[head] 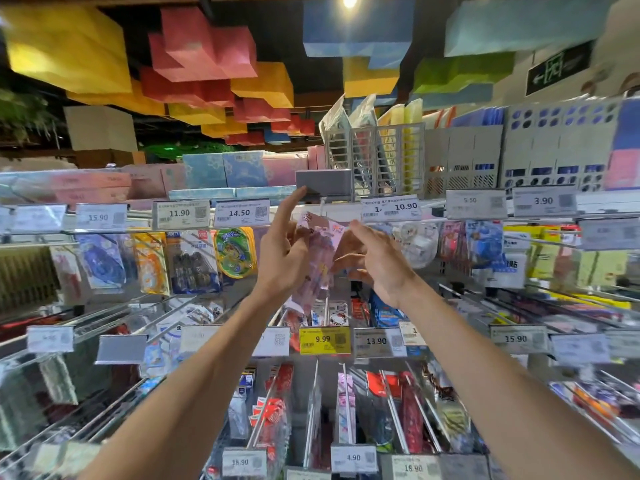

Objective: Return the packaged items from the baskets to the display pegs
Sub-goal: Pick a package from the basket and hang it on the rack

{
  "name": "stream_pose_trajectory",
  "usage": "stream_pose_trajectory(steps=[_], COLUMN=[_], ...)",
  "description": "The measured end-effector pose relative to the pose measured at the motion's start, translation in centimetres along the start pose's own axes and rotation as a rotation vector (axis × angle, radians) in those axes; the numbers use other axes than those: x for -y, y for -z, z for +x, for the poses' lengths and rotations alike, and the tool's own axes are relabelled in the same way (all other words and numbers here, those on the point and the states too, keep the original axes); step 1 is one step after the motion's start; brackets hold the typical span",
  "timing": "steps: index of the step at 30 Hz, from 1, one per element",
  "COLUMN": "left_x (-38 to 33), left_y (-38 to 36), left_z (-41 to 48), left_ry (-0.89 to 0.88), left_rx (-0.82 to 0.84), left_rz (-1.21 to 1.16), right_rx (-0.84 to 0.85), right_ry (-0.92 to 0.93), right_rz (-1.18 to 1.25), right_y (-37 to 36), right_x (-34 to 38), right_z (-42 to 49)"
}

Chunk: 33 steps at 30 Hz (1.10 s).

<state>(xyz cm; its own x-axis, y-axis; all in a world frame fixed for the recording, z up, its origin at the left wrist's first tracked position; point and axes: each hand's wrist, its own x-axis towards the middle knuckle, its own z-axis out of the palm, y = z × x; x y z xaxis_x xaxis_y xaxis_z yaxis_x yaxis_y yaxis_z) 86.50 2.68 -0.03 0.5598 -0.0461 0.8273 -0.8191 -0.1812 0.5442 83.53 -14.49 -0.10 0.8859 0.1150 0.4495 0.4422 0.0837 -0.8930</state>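
Many rows of pegs hung with packets and price tags fill the display rack (104, 233). Both bare arms reach up to its top row. The left hand (280, 251) curls its lower fingers on the pink packet (320, 251), its forefinger stretched straight up. The right hand (374, 261) pinches the packet's right edge. The packet hangs between the hands, just under a grey tag plate (323, 181).
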Motion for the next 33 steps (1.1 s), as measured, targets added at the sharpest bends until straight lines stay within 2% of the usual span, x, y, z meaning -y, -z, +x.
stream_pose_trajectory(steps=[5,8,12,18,21,24,30,33], left_x=[0.2,0.4,0.1,-0.1,0.2,0.3,1.5,1.7], left_y=[-0.3,-0.5,-0.2,-0.1,-0.2,-0.3,0.7,0.7], left_z=[-0.3,-0.6,-1.0,-1.2,-1.4,-1.4,-1.1,-0.8], left_ry=[0.005,-0.011,-0.032,-0.053,-0.056,-0.065,-0.193,-0.247], left_rx=[0.016,0.013,0.015,0.016,-0.005,-0.008,-0.019,-0.032], left_rz=[0.023,0.009,0.036,0.348,0.450,0.499,0.635,0.658], right_rx=[-0.118,-0.161,-0.207,-0.306,-0.354,-0.362,-0.284,-0.282], right_ry=[0.137,0.129,0.128,0.132,0.093,0.073,0.003,-0.036], right_rz=[-0.212,-0.190,-0.291,-0.540,-0.572,-0.573,-0.596,-0.754], right_y=[-0.1,-0.7,-1.2,-1.3,-1.3,-1.0,-0.5,0.0], right_x=[-1.8,-1.9,-1.9,-1.9,-2.3,-2.7,-4.3,-4.7], right_z=[0.1,0.3,1.3,2.6,3.6,4.8,7.7,9.6])
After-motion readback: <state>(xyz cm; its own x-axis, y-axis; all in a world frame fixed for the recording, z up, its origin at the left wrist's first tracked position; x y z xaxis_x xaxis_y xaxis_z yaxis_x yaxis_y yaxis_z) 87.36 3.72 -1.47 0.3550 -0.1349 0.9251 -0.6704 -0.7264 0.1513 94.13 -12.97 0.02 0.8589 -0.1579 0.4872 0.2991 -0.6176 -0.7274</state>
